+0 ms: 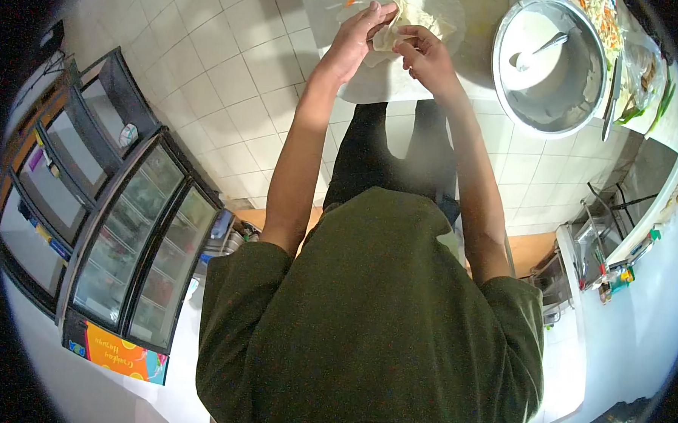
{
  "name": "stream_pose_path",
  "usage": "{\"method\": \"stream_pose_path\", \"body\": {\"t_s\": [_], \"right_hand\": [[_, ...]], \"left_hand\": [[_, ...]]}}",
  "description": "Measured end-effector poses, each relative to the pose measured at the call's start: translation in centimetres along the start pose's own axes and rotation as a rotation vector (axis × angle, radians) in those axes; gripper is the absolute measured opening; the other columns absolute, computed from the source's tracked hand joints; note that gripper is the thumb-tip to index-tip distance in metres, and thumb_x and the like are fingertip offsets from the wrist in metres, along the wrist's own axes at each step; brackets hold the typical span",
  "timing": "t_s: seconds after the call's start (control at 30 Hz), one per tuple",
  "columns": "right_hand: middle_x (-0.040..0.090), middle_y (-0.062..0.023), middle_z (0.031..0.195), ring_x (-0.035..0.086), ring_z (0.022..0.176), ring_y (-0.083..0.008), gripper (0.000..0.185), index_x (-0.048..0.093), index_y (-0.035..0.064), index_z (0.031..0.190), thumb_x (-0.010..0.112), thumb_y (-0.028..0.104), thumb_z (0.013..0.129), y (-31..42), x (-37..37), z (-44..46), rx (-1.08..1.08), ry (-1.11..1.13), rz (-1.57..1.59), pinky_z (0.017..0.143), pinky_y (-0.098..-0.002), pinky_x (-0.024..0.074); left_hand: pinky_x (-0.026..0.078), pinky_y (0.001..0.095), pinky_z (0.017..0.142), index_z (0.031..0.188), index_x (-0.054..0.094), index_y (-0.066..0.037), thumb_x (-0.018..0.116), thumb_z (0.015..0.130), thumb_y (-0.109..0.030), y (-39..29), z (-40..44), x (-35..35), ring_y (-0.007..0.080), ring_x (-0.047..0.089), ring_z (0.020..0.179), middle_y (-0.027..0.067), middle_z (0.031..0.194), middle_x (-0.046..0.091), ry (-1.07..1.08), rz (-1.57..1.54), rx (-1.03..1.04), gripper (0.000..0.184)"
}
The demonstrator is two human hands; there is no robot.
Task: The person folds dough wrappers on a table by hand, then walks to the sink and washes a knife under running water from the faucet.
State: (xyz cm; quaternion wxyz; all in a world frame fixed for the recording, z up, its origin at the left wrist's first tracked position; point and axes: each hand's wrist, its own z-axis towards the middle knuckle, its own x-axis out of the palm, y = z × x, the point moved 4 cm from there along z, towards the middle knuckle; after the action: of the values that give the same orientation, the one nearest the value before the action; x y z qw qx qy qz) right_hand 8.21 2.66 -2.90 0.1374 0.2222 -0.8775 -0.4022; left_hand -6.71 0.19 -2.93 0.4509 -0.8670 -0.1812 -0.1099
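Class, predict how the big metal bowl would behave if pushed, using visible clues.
The metal bowl looks rigid, so it would probably move without flexing. The white mixture inside might slosh if it is runny, and the loose-looking spoon could shift.

One left hand (pixel 350 47), one right hand (pixel 427 63), one bowl (pixel 564 108), one spoon (pixel 550 44), one knife (pixel 614 84), seemingly one pale sheet (pixel 385 38).
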Motion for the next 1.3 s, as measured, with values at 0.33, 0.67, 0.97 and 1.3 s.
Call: {"method": "stream_pose_path", "body": {"t_s": [0.33, 0.67, 0.97, 1.3], "right_hand": [[0.062, -0.0078, 0.088, 0.057, 0.070, -0.0128, 0.041, 0.055, -0.0035, 0.121, 0.065, 0.021, 0.090, -0.1, 0.2, -0.2, -0.006, -0.019, -0.028, 0.061, -0.0269, 0.0481], [0.062, -0.0024, 0.089, 0.052, 0.069, -0.0059, 0.045, 0.053, 0.0030, 0.130, 0.066, 0.019, 0.089, 0.4, -0.9, -1.6, 0.033, -0.015, 0.041, 0.055, -0.0198, 0.0404], [0.061, -0.0019, 0.089, 0.050, 0.067, -0.0048, 0.038, 0.055, 0.0008, 0.127, 0.061, 0.013, 0.091, 1.3, -4.1, -4.7, 0.017, -0.097, 0.066, 0.053, -0.0194, 0.0381], [0.061, -0.0040, 0.095, 0.051, 0.067, -0.0061, 0.029, 0.057, 0.0001, 0.122, 0.058, 0.008, 0.094, 0.1, -5.5, -8.8, 0.040, -0.224, 0.081, 0.056, -0.0211, 0.0418]], "left_hand": [[0.037, 0.0377, 0.109, 0.141, 0.045, 0.002, 0.044, 0.097, -0.059, 0.0, -0.1, -0.2, 0.0230, 0.047, 0.130, 0.0149, 0.141, 0.050, 0.018, -0.012, -0.006, 0.075], [0.025, 0.0370, 0.116, 0.144, 0.039, 0.004, 0.035, 0.098, -0.062, 0.2, -0.7, 1.4, 0.0247, 0.038, 0.139, 0.0173, 0.148, 0.042, 0.011, 0.074, 0.026, 0.081], [0.006, 0.0438, 0.120, 0.149, 0.016, 0.010, 0.021, 0.104, -0.049, 3.5, -1.3, 5.9, 0.0407, 0.007, 0.148, 0.0304, 0.157, 0.010, -0.068, 0.604, 0.315, 0.075], [0.007, 0.0625, 0.114, 0.142, 0.014, 0.022, 0.029, 0.101, -0.055, 5.4, -1.3, 9.0, 0.0576, 0.007, 0.141, 0.0465, 0.147, 0.011, -0.232, 1.014, 0.556, 0.088]]}}
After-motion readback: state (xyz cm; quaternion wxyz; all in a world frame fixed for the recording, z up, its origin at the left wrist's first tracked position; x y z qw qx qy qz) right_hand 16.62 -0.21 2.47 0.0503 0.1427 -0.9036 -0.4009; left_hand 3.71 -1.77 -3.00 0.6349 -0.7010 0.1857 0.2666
